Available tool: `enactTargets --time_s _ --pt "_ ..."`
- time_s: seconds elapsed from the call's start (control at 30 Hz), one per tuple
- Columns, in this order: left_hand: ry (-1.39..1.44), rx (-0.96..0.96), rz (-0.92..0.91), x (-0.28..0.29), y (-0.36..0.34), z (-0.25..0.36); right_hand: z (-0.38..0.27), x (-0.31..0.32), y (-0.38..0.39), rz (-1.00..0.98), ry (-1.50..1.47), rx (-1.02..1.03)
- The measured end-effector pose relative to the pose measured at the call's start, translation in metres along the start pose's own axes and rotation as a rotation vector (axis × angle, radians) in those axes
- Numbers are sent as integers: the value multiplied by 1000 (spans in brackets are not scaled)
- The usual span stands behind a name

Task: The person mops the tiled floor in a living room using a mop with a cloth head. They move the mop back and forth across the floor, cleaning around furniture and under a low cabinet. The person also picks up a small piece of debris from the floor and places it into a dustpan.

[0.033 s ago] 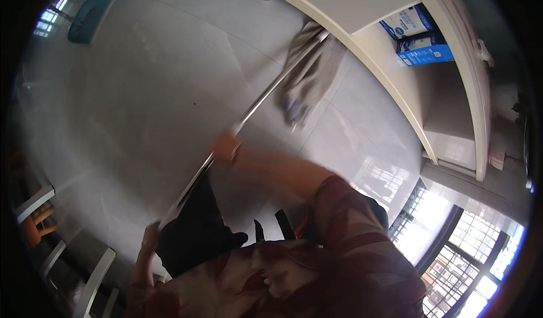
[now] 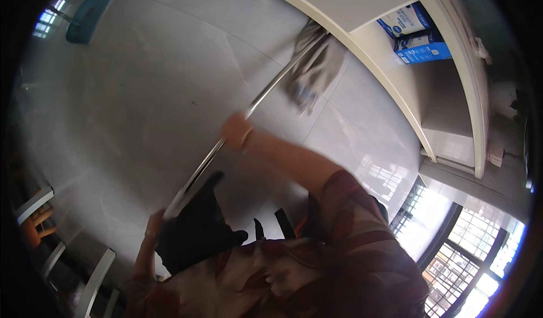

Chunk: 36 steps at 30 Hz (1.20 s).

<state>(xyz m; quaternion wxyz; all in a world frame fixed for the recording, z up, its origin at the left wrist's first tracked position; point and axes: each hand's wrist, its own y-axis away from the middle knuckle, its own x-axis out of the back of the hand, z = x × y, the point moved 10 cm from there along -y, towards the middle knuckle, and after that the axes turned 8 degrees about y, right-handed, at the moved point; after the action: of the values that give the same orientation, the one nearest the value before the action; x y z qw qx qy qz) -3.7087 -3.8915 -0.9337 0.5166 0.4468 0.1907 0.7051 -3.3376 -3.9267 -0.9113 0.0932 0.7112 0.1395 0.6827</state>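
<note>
A mop with a shiny metal handle [image 2: 271, 86] slants across the view, from lower left to upper right. Its grey-brown cloth head [image 2: 319, 66] lies spread on the floor against the cabinet's lower edge, partly under it. My right hand [image 2: 235, 130] is wrapped round the middle of the handle, slightly blurred. At the handle's near end, on the lower left, my left hand [image 2: 155, 223] grips it; some of its fingers are hidden. Below the handle shows a dark trouser leg [image 2: 192, 222] of mine.
A cream cabinet [image 2: 384, 77] curves along the right, with blue-and-white packs [image 2: 421, 49] on its shelf. A blue-green dustpan [image 2: 90, 21] is at the far left. White chair-like bars [image 2: 95, 284] and a wooden stool [image 2: 42, 227] stand lower left. A barred window [image 2: 458, 250] is lower right.
The mop has been pushed up and to the right, its tip now farther under the cabinet edge. Both my hands moved with the handle, the right one more plainly.
</note>
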Motion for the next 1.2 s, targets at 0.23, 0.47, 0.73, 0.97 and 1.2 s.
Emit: enactTargets --time_s 0.23,0.47,0.73,0.97,1.2 --pt "-115 -182 -137 11 -39 171 102 9 72 -226 54 -214" --pt "-471 23 40 143 53 81 -72 50 24 -91 -169 9" --pt "-496 -276 68 90 -47 218 95 9 113 -125 -174 -318" --pt "-469 -468 -386 -51 -88 389 254 -6 267 14 46 -754" --pt "-233 -146 -697 -151 -54 287 202 -30 257 244 8 -548"
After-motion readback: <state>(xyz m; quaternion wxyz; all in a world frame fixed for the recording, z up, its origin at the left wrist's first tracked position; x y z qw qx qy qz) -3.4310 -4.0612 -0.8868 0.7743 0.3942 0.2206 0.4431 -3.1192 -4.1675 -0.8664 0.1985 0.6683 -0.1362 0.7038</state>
